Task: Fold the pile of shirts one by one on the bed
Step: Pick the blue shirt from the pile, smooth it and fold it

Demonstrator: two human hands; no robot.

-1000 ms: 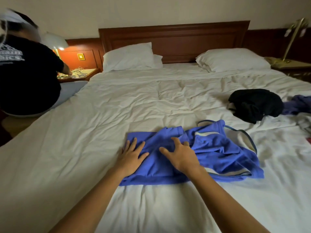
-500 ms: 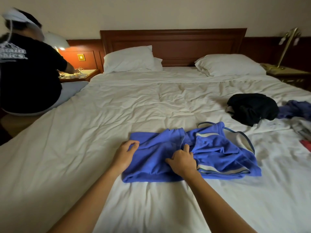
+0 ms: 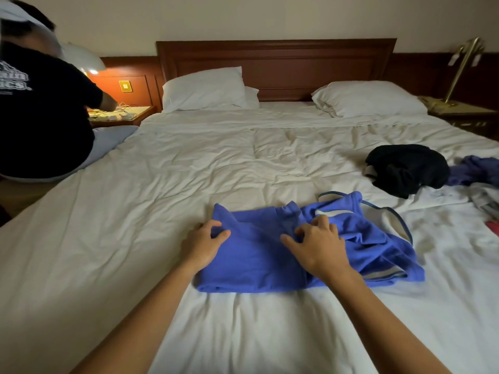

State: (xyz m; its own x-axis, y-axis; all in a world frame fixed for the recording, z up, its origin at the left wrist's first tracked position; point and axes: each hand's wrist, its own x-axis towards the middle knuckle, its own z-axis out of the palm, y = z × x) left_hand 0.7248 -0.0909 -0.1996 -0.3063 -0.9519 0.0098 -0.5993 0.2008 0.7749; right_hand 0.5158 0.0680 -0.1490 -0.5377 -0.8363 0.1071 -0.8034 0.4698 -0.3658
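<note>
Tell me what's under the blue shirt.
White sheet shows around the blue shirt; the left hand pinches its left edge. Whatever lies beneath the cloth itself is covered.

The left edge is cutting off the seated person, whose head is showing only as a blur and whose T-shirt print is running out of view. The small things on the desk beside the bed are too small to tell apart. The right edge is slicing through a purple garment, a grey-white cloth and a red scrap. The right hand is covering the middle of the blue shirt, and the left hand is curling its fingers into the shirt's corner, hiding their tips.
</note>
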